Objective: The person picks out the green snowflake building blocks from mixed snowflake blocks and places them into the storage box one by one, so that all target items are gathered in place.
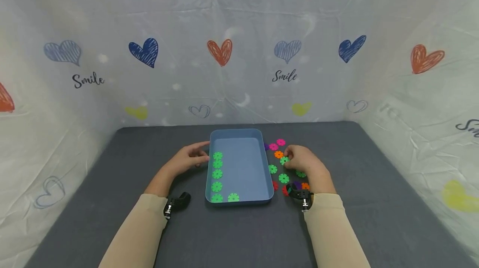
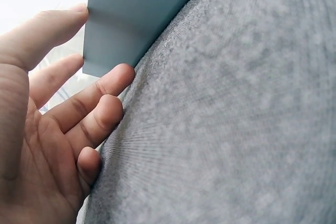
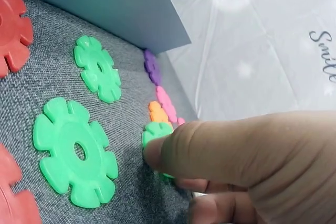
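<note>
A shallow blue tray [image 1: 245,168] stands at the middle of the table, with several green notched discs [image 1: 217,174] in a column along its left side and one more at its near edge. At the tray's left wall, my left hand [image 1: 186,160] touches it with extended fingertips, the other fingers loosely bent. To the right of the tray, my right hand [image 1: 306,163] pinches a green notched disc [image 3: 156,131] between thumb and fingers, low over the table. The thumb covers part of that disc, and the fingers behind it are partly hidden.
Around the right hand lie loose notched discs: green [image 3: 76,153], red [image 3: 13,30], orange [image 1: 278,155], pink [image 1: 280,142] and purple [image 3: 151,67]. A grey cloth covers the table [image 1: 224,234]. A printed white curtain [image 1: 247,18] closes off the back and sides.
</note>
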The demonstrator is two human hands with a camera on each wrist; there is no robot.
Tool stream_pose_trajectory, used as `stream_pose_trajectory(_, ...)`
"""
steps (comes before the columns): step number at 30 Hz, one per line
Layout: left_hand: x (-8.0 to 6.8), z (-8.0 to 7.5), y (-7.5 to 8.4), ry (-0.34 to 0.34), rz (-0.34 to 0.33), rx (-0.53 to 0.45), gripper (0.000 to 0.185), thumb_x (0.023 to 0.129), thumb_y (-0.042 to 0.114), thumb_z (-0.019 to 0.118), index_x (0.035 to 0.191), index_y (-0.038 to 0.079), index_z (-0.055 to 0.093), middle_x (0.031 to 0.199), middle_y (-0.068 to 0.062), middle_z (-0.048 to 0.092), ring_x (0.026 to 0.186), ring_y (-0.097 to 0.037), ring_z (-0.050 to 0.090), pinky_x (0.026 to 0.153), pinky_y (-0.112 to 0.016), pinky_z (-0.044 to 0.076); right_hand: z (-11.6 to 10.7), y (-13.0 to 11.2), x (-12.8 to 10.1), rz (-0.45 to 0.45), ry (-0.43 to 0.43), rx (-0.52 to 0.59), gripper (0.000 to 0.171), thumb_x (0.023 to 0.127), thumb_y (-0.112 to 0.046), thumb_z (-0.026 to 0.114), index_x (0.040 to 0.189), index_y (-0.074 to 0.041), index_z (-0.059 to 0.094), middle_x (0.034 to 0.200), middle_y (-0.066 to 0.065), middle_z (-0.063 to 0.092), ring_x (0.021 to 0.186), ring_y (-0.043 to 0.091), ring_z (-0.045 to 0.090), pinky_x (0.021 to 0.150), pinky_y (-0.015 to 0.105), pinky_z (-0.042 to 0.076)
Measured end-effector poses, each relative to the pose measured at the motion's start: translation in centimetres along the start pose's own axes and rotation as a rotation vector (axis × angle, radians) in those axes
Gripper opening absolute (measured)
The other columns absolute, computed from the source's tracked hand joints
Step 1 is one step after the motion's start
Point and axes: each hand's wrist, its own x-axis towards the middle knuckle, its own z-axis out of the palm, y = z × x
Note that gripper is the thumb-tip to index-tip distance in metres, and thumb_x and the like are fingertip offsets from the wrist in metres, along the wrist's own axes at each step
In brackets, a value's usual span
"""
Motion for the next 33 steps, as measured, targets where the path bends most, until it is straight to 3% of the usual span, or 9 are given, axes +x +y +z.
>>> stream_pose_trajectory(6, -0.2, 0.1, -0.3, -0.007, -0.003, -0.013, 0.064, 0.099, 0.014, 0.071, 0.154, -0.001, 0.043, 0.109, -0.018, 0.068, 0.088, -0.037, 0.062, 0.08, -0.047, 0.051, 0.2, 0.4, 0.3, -0.016, 0.03, 0.035, 0.033, 0.091, -0.01, 0.074, 0.123, -0.003, 0.069, 0.098, 0.011, 0.061, 0.084, 0.026, 0.055, 0.072, 0.04, 0.048)
stream_pose_trajectory(11, -0.4, 0.3, -0.6, -0.014, -0.003, -0.014, 0.064, 0.098, 0.013, 0.071, 0.154, -0.002, 0.042, 0.109, -0.019, 0.068, 0.085, -0.036, 0.062, 0.079, -0.047, 0.051, 0.3, 0.6, 0.2, -0.034, 0.049, 0.226, 0.037, 0.092, -0.01, 0.071, 0.129, -0.004, 0.069, 0.098, 0.009, 0.063, 0.084, 0.025, 0.059, 0.073, 0.039, 0.051)
stream_pose_trajectory(15, -0.4, 0.4, -0.6, -0.012, -0.004, -0.009, 0.064, 0.098, 0.013, 0.071, 0.153, -0.003, 0.042, 0.109, -0.019, 0.068, 0.085, -0.035, 0.062, 0.078, -0.046, 0.051, -0.2, -0.3, 0.0, -0.072, 0.058, 0.42, 0.037, 0.095, -0.011, 0.073, 0.13, -0.005, 0.067, 0.099, 0.011, 0.066, 0.09, 0.031, 0.067, 0.084, 0.045, 0.054)
stream_pose_trajectory(19, -0.2, 0.4, -0.4, -0.01, -0.006, -0.01, 0.064, 0.099, 0.014, 0.071, 0.154, -0.002, 0.043, 0.11, -0.019, 0.068, 0.086, -0.036, 0.062, 0.079, -0.047, 0.051, -0.9, -2.0, -0.4, -0.129, 0.062, 0.534, 0.037, 0.094, -0.015, 0.076, 0.129, -0.007, 0.066, 0.103, 0.012, 0.068, 0.098, 0.04, 0.066, 0.09, 0.052, 0.052)
stream_pose_trajectory(21, -0.1, 0.4, -0.3, -0.01, -0.006, -0.006, 0.064, 0.099, 0.014, 0.071, 0.154, -0.002, 0.043, 0.11, -0.019, 0.068, 0.087, -0.036, 0.062, 0.079, -0.047, 0.051, -1.1, -3.0, -0.6, -0.164, 0.058, 0.556, 0.038, 0.094, -0.015, 0.078, 0.129, -0.006, 0.067, 0.105, 0.011, 0.068, 0.099, 0.038, 0.065, 0.089, 0.049, 0.053)
stream_pose_trajectory(26, 0.1, 0.3, -0.1, -0.008, -0.001, 0.005, 0.063, 0.099, 0.014, 0.071, 0.153, -0.002, 0.044, 0.11, -0.019, 0.068, 0.087, -0.035, 0.062, 0.079, -0.045, 0.051, -1.0, -6.0, -1.1, -0.255, -0.002, 0.574, 0.04, 0.093, -0.011, 0.077, 0.13, -0.001, 0.067, 0.106, 0.012, 0.07, 0.094, 0.025, 0.069, 0.083, 0.04, 0.056)
stream_pose_trajectory(30, 0.2, 0.1, -0.2, -0.009, 0.005, 0.013, 0.062, 0.099, 0.014, 0.07, 0.153, -0.002, 0.044, 0.11, -0.019, 0.069, 0.089, -0.034, 0.064, 0.08, -0.045, 0.052, 0.1, -8.2, -1.1, -0.302, -0.124, 0.56, 0.035, 0.094, -0.005, 0.074, 0.128, 0.0, 0.068, 0.104, 0.011, 0.071, 0.095, 0.023, 0.07, 0.09, 0.047, 0.055)
stream_pose_trajectory(33, 0.5, 0.0, -0.7, -0.01, 0.004, 0.019, 0.062, 0.099, 0.014, 0.07, 0.153, -0.003, 0.043, 0.111, -0.019, 0.069, 0.089, -0.035, 0.064, 0.079, -0.045, 0.052, 1.3, -9.6, -1.0, -0.305, -0.218, 0.499, 0.031, 0.094, -0.005, 0.073, 0.126, -0.004, 0.071, 0.106, 0.006, 0.072, 0.097, 0.021, 0.07, 0.09, 0.042, 0.055)
